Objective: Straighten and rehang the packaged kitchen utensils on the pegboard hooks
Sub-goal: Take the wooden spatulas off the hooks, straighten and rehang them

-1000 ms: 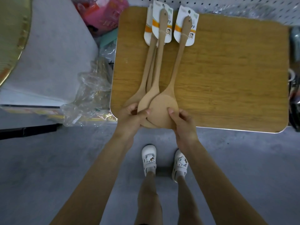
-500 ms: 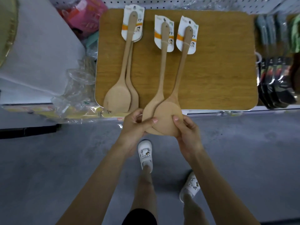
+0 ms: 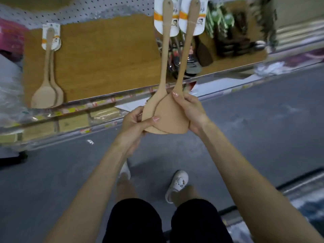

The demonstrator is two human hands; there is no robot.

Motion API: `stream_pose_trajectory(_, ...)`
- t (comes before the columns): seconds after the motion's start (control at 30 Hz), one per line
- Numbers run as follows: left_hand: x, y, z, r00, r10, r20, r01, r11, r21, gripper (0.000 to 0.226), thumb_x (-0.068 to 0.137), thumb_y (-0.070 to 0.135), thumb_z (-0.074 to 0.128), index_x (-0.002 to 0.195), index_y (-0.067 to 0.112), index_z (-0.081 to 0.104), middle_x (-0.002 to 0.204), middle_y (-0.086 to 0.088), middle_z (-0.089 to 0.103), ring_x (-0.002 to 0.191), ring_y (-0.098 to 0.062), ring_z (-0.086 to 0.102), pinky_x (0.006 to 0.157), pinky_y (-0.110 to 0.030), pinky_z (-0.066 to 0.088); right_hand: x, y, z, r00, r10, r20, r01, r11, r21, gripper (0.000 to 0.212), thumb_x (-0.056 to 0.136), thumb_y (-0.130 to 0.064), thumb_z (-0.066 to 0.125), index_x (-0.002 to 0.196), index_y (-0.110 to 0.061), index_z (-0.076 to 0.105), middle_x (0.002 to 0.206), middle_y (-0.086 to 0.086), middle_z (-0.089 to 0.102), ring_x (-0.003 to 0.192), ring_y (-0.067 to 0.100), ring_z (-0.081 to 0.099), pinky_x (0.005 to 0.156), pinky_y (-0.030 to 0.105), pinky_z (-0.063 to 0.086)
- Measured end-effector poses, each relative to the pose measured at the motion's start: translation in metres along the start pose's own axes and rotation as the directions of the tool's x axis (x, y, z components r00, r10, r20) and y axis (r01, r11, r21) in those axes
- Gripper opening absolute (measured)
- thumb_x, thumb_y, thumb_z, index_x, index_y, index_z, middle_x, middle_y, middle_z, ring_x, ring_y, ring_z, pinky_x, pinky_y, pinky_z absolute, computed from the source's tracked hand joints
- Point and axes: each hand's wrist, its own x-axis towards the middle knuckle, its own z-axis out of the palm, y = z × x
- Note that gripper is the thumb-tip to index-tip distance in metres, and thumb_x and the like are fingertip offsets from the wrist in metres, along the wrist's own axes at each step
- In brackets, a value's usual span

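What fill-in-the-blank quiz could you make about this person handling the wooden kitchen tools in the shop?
1. The person holds ___ wooden spatulas.
2. The left hand and the right hand grip them by the ___, not the handles.
3. The other spatulas lie on the wooden board, on the person's ___ side.
4. Each held handle carries a ___ card with an orange stripe.
Missing words: two; blades; left; white.

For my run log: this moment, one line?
left hand, right hand: gripping blades of two pale wooden carded spatulas | other wooden spatulas: on brown board | rehang: pending
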Motion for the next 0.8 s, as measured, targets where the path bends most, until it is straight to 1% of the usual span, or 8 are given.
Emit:
stream_pose_trajectory(0.07, -0.016, 0.0, 0.05, 0.999, 0.018, 0.043, -0.019, 1.0, 0.006, 0.026, 0.08, -0.008, 0.063, 0.096, 0.011, 0.062, 0.078, 0.004, 0.071, 0.073, -0.01, 0.066, 0.066, -0.024, 0.054, -0.025, -0.027, -0.047, 0.999, -0.033, 0.014, 0.033, 0.999, -0.008, 0.016, 0.096, -0.02, 0.055, 0.097, -0.016, 0.07, 0.092, 0.002, 0.068, 0.083, 0.012, 0.063, 0.076, 0.027, 0.053)
stream_pose_trajectory(0.17, -0.043, 0.001, 0.118, 0.992, 0.032, 0.126, -0.036, 0.999, 0.027, 0.031, 0.08, -0.008, 0.064, 0.104, 0.011, 0.062, 0.087, -0.001, 0.071, 0.078, -0.012, 0.066, 0.07, -0.025, 0.055, -0.065, -0.062, -0.109, 0.996, -0.093, 0.005, 0.093, 0.996, -0.009, 0.015, 0.096, -0.016, 0.055, 0.097, -0.016, 0.069, 0.088, 0.0, 0.067, 0.077, 0.011, 0.062, 0.071, 0.025, 0.053)
stream_pose_trajectory(0.3, -0.067, 0.012, 0.19, 0.959, 0.01, 0.282, -0.07, 0.976, 0.205, 0.026, 0.082, 0.002, 0.066, 0.103, 0.016, 0.065, 0.096, -0.003, 0.073, 0.084, -0.015, 0.068, 0.074, -0.031, 0.055, -0.113, -0.096, -0.181, 0.989, -0.145, -0.01, 0.144, 0.989, -0.043, 0.015, 0.095, -0.016, 0.056, 0.101, -0.01, 0.069, 0.089, 0.002, 0.066, 0.079, 0.013, 0.062, 0.072, 0.028, 0.051)
stream_pose_trajectory(0.4, -0.064, 0.036, 0.239, 0.954, 0.028, 0.299, -0.132, 0.933, 0.334, 0.022, 0.087, 0.015, 0.064, 0.109, 0.016, 0.063, 0.108, -0.005, 0.071, 0.089, -0.013, 0.068, 0.076, -0.027, 0.055, -0.139, -0.121, -0.224, 0.982, -0.186, -0.03, 0.183, 0.98, -0.074, 0.016, 0.094, -0.015, 0.057, 0.102, -0.011, 0.07, 0.092, 0.002, 0.068, 0.082, 0.015, 0.062, 0.074, 0.031, 0.05)
stream_pose_trajectory(0.47, -0.055, 0.059, 0.275, 0.951, 0.073, 0.301, -0.172, 0.932, 0.32, 0.029, 0.09, 0.016, 0.062, 0.118, 0.007, 0.059, 0.112, -0.009, 0.068, 0.095, -0.016, 0.067, 0.079, -0.025, 0.056, -0.153, -0.137, -0.247, 0.973, -0.226, -0.039, 0.222, 0.971, -0.085, 0.015, 0.094, -0.016, 0.058, 0.1, -0.014, 0.071, 0.09, -0.001, 0.069, 0.081, 0.013, 0.063, 0.073, 0.028, 0.05)
stream_pose_trajectory(0.57, -0.044, 0.093, 0.34, 0.926, 0.107, 0.362, -0.217, 0.935, 0.28, 0.031, 0.092, 0.014, 0.059, 0.121, 0.003, 0.057, 0.112, -0.012, 0.068, 0.102, -0.021, 0.067, 0.088, -0.031, 0.055, -0.168, -0.157, -0.28, 0.96, -0.278, -0.042, 0.273, 0.958, -0.087, 0.017, 0.094, -0.016, 0.057, 0.104, -0.011, 0.07, 0.089, -0.003, 0.07, 0.079, 0.011, 0.064, 0.07, 0.024, 0.051)
stream_pose_trajectory(0.67, -0.035, 0.117, 0.409, 0.868, 0.115, 0.483, -0.254, 0.938, 0.234, 0.024, 0.094, 0.011, 0.054, 0.116, 0.003, 0.058, 0.108, -0.012, 0.068, 0.097, -0.019, 0.068, 0.087, -0.032, 0.055, -0.171, -0.171, -0.314, 0.948, -0.317, -0.04, 0.313, 0.946, -0.084, 0.018, 0.093, -0.017, 0.057, 0.105, -0.012, 0.07, 0.089, -0.003, 0.07, 0.08, 0.011, 0.064, 0.07, 0.024, 0.051)
stream_pose_trajectory(0.8, -0.016, 0.131, 0.495, 0.833, 0.107, 0.543, -0.181, 0.98, 0.085, 0.03, 0.097, 0.008, 0.046, 0.125, 0.0, 0.054, 0.099, -0.014, 0.069, 0.081, -0.018, 0.071, 0.08, -0.031, 0.058, -0.166, -0.194, -0.368, 0.939, -0.343, -0.011, 0.341, 0.934, -0.104, 0.016, 0.094, -0.014, 0.055, 0.1, -0.017, 0.07, 0.088, -0.005, 0.071, 0.083, 0.011, 0.065, 0.074, 0.024, 0.052)
